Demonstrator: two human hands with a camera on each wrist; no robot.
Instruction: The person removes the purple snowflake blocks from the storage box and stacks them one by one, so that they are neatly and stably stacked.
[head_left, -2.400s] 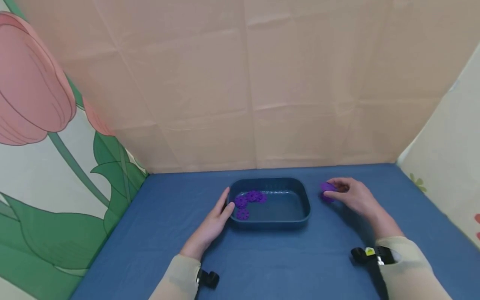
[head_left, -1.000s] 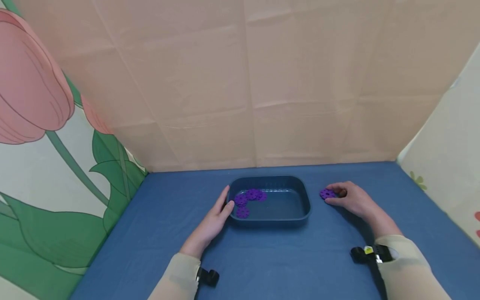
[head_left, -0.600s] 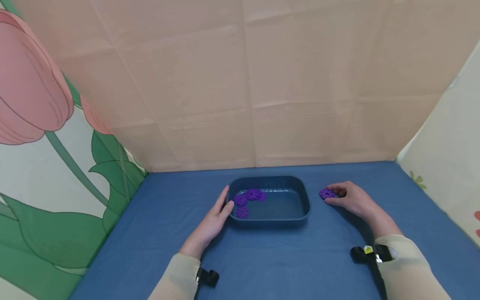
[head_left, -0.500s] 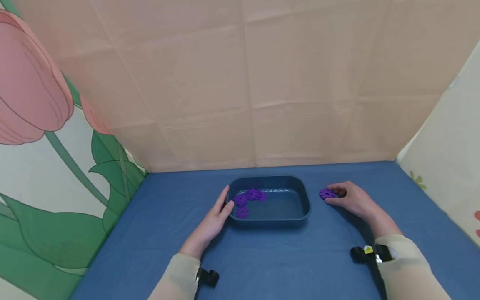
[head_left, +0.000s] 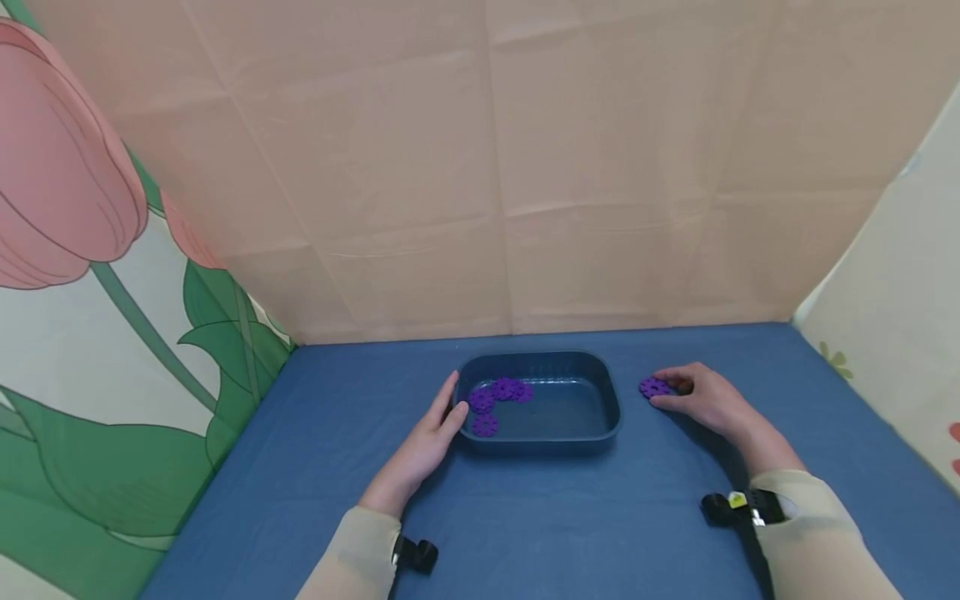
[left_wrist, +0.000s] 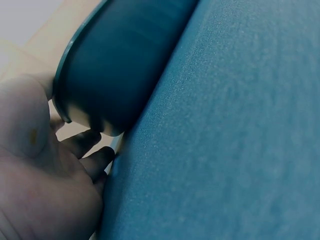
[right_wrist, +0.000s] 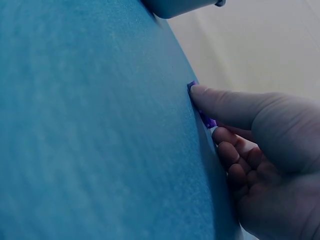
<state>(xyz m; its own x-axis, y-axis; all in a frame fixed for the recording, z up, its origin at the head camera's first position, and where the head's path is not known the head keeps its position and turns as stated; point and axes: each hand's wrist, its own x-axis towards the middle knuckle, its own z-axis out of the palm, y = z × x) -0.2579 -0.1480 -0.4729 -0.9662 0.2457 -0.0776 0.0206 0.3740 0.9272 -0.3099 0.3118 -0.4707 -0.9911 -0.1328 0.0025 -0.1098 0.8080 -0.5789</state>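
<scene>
A dark blue basin stands on the table, with several purple notched plastic discs lying at its left end. My left hand holds that end, thumb at the rim and fingers along the outer wall. In the left wrist view the fingertips bend against the basin's end. Right of the basin, my right hand pinches another purple disc between thumb and fingers, low on the cloth. Seen from the right wrist, the thumb covers much of this disc.
Blue cloth covers the table. Behind it hangs a creased beige sheet. A wall with painted tulips rises on the left, a pale wall on the right.
Since the oldest frame, the disc at my right hand has gone from raised and tilted to flat on the cloth. Over the last second both hands have stayed still.
</scene>
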